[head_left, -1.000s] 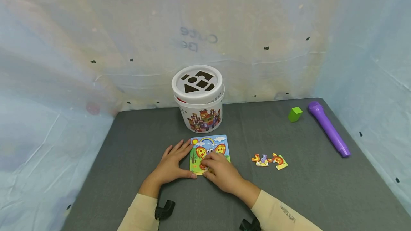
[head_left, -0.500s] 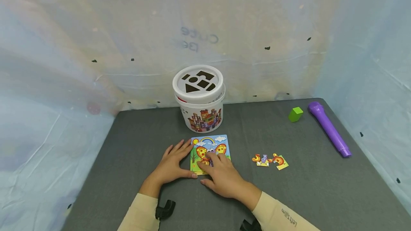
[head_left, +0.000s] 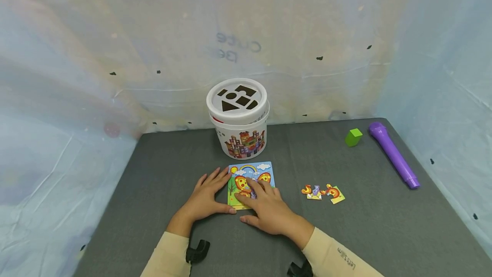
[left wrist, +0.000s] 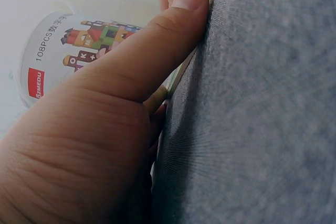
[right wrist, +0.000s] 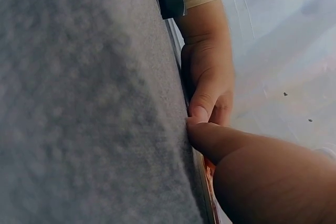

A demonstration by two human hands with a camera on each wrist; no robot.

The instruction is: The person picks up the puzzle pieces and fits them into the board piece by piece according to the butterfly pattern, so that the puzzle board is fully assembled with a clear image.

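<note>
A small jigsaw puzzle board (head_left: pixel 234 204) with a butterfly picture lies on the grey table in the head view. My left hand (head_left: pixel 209 195) rests along its left side, fingers spread at the upper left and thumb at the lower left corner. The left wrist view shows that thumb (left wrist: pixel 178 19) touching the board's edge. My right hand (head_left: pixel 268 208) lies over the lower right of the board, its fingertips pressing on the picture and its thumb on the cloth. It hides part of the butterfly. To its right are a few loose puzzle pieces (head_left: pixel 335 194).
Behind the board stands a white bucket (head_left: pixel 243 140) with a shape-sorter lid (head_left: pixel 253 90). A green block (head_left: pixel 353 137) and a purple microphone-shaped toy (head_left: pixel 393 155) lie at the far right of the grey table (head_left: pixel 161 174). Printed sheets hang around the table.
My right hand goes from pinching at a puzzle piece on the board to pressing there with extended fingers; its thumb has moved off the board. The left hand stays in place.
</note>
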